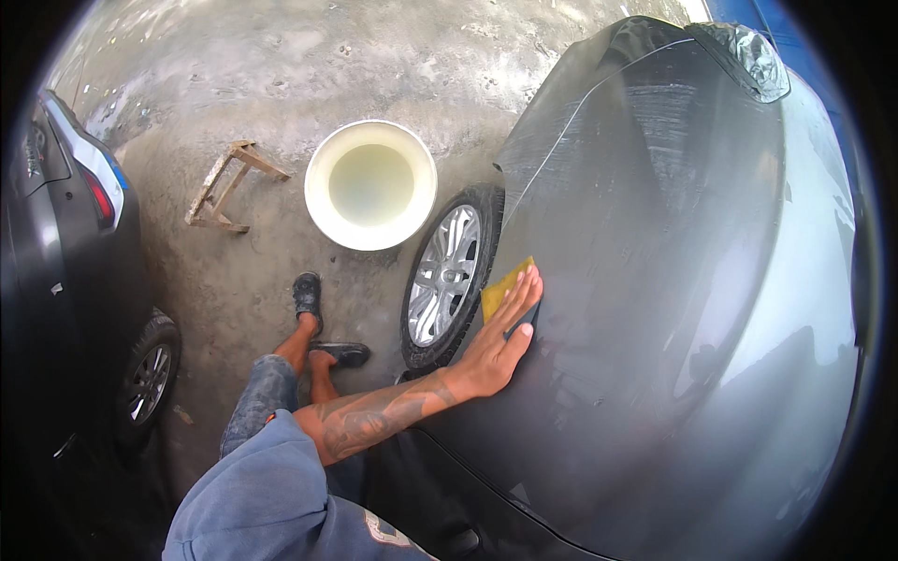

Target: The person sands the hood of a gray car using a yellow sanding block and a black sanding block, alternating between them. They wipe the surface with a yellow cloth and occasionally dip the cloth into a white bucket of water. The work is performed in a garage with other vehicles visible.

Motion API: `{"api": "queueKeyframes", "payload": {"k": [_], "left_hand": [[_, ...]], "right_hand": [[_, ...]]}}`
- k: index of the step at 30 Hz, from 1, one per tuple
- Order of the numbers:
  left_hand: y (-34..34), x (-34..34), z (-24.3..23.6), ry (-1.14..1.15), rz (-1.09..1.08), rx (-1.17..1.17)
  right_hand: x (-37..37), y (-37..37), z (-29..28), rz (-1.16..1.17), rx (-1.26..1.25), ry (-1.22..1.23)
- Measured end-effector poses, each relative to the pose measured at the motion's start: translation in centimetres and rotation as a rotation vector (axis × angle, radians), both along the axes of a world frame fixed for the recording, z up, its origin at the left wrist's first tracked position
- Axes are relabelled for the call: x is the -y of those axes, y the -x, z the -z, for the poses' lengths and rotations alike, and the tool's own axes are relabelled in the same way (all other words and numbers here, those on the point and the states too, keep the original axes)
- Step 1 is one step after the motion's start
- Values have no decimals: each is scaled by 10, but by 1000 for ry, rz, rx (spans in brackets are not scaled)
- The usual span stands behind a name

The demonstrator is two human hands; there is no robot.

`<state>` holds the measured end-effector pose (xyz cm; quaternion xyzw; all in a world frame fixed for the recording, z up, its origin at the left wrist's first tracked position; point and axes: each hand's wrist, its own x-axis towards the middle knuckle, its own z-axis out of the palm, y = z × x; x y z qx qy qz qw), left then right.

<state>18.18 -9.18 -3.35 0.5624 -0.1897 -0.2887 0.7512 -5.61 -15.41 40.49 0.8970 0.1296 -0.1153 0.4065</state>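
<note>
My left hand (496, 341) lies on the dull grey front fender and hood of a car (645, 309), above the front wheel. Its fingers are stretched out and press a yellow sheet (503, 288), which looks like sandpaper, against the panel. Near the thumb a dark part (526, 321) shows under the hand; whether it belongs to the same sheet I cannot tell. Pale smears and wet-looking streaks mark the panel. My right hand is out of view.
Left of the front wheel (451, 274), a white bucket (321, 192) of cloudy liquid stands on the concrete floor. Beside it is a small wooden stool frame (217, 192). A second dark car (56, 280) is at the left. Crinkled plastic (753, 61) covers a part at the car's far corner.
</note>
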Motion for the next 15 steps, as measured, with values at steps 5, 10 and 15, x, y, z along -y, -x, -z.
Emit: {"api": "queueKeyframes", "payload": {"k": [5, 10, 15], "left_hand": [[39, -20, -23, -38, 83, 70], [-45, 25, 24, -173, -10, 141], [73, -37, -38, -5, 129, 148]], "right_hand": [[1, 4, -2, -2, -27, 20], [6, 3, -4, -45, -59, 22], [0, 8, -4, -20, -86, 35]]}}
